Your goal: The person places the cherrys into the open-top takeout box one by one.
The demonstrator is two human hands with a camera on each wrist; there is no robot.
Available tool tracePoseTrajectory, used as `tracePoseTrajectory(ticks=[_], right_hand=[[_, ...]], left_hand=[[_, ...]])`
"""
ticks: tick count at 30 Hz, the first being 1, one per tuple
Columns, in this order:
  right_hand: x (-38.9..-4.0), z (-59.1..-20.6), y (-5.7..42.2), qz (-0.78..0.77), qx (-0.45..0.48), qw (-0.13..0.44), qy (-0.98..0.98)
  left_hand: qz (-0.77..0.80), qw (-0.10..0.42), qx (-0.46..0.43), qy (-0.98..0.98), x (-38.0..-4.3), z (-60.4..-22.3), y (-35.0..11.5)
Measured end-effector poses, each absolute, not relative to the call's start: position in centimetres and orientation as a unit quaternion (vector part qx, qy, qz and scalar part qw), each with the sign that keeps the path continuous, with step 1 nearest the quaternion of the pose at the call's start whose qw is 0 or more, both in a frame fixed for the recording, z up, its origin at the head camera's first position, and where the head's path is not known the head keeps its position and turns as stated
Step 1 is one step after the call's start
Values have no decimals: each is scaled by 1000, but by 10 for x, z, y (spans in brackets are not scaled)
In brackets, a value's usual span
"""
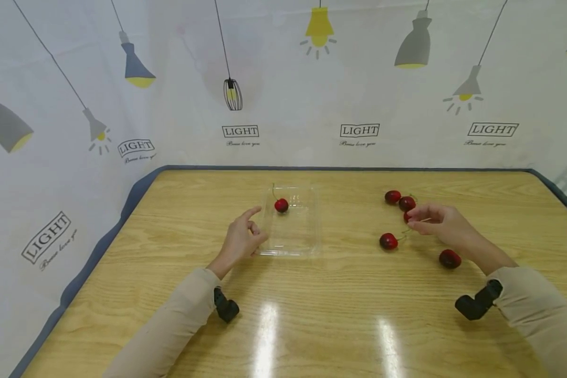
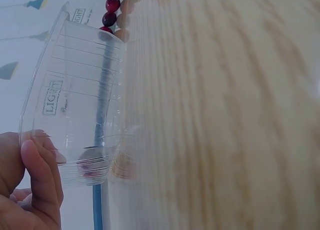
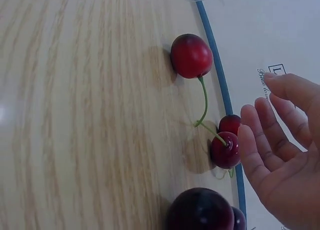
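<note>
A clear plastic box (image 1: 290, 247) stands on the table with one stemmed red cherry (image 1: 281, 205) inside, towards its back left. My left hand (image 1: 242, 236) is at the box's left side, thumb and index finger spread apart. Fingertips (image 2: 34, 152) meet the rim at a corner in the left wrist view. Over the loose cherries hovers my right hand (image 1: 437, 226), its fingers gently bent with nothing between them. Partly behind its fingertips is a cherry (image 3: 226, 150). Nearer the box lies a cherry with a green stem (image 1: 388, 241); a dark one (image 1: 450, 258) sits below the right hand.
Two more cherries, one (image 1: 392, 197) beside another (image 1: 407, 203), lie behind the right hand. The wooden table (image 1: 340, 294) ends at a blue edge in front of a white curtain (image 1: 293, 100) printed with lamps. Black wrist cameras (image 1: 477, 302) hang under both sleeves.
</note>
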State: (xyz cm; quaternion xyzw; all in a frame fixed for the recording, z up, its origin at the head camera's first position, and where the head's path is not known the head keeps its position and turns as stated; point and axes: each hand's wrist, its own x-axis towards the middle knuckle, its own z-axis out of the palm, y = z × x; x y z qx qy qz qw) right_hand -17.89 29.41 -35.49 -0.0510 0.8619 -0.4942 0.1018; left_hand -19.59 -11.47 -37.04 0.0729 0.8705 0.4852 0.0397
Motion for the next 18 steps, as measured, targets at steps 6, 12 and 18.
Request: tracePoseTrajectory(ticks=[6, 12, 18], right_hand=[[-179, -362, 296, -468, -58, 94, 876], [-178, -367, 295, -445, -73, 99, 887], [-177, -369, 294, -432, -74, 95, 894]], left_hand=[[487, 40, 72, 869, -196, -370, -115], [484, 39, 73, 871, -195, -370, -116], [486, 40, 79, 870, -196, -370, -115]])
